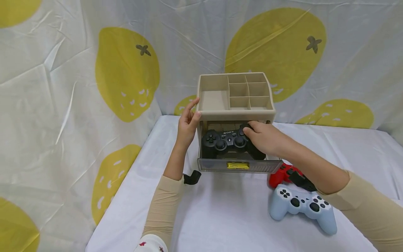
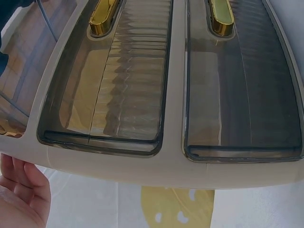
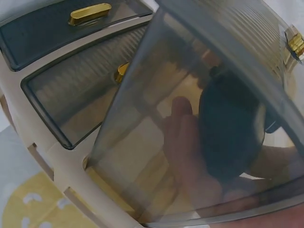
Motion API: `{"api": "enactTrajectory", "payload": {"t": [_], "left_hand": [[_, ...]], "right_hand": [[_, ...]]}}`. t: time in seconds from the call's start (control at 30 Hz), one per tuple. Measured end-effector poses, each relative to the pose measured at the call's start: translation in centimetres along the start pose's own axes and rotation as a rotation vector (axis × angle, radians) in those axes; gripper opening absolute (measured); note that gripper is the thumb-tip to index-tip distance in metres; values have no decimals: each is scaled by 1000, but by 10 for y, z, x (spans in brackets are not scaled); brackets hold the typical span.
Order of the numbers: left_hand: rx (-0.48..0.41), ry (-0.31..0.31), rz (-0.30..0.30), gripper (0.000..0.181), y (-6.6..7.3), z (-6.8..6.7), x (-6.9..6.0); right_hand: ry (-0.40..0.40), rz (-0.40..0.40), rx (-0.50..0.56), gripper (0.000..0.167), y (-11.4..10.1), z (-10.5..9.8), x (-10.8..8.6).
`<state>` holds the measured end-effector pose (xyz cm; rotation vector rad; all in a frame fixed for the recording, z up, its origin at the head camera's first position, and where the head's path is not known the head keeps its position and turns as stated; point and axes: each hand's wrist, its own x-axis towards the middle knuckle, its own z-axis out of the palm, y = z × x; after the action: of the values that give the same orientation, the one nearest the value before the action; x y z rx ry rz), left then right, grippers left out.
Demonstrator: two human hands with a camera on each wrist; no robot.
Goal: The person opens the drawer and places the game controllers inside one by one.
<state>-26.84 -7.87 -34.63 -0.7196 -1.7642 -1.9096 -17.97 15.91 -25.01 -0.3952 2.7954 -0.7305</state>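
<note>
A beige desktop organizer (image 1: 237, 115) stands on the table, its top drawer (image 1: 217, 165) pulled out. Inside that drawer lies a black game controller (image 1: 229, 137) with its sticks facing up. My right hand (image 1: 267, 139) grips the controller's right end. Through the smoky drawer wall in the right wrist view, the fingers of my right hand (image 3: 183, 142) show beside the dark controller (image 3: 232, 123). My left hand (image 1: 187, 127) rests against the organizer's left side near its upper front corner. In the left wrist view, the left hand (image 2: 23, 190) touches the side edge.
Lower drawers (image 2: 133, 85) with gold handles are closed. Right of the organizer lie a red controller (image 1: 278, 176) and a light blue controller (image 1: 302, 203), the red one partly hidden by the right wrist's black strap. White cloth (image 1: 220, 217) covers the table; a lemon-print curtain (image 1: 189, 45) hangs behind.
</note>
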Motion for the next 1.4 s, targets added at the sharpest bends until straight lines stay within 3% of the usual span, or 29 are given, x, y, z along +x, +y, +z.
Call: {"api": "enactTrajectory", "payload": {"t": [0.27, 0.7, 0.93, 1.03, 1.13, 1.23, 1.4], "left_hand": [[0, -10, 8, 47, 1, 0, 1], [21, -12, 3, 54, -2, 1, 3], [9, -11, -6, 48, -3, 2, 3], [9, -11, -5, 48, -3, 3, 3], [14, -5, -5, 49, -4, 2, 3], [24, -5, -6, 50, -4, 2, 2], [32, -2, 0, 52, -4, 3, 3]], "right_hand": [[113, -43, -115, 32, -2, 9, -1], [167, -100, -221, 29, -2, 16, -1], [196, -99, -213, 25, -1, 13, -8], [231, -96, -170, 26, 0, 11, -16], [295, -98, -83, 40, 3, 9, -29], [408, -120, 62, 46, 10, 10, -46], [593, -233, 397, 35, 16, 25, -72]]}}
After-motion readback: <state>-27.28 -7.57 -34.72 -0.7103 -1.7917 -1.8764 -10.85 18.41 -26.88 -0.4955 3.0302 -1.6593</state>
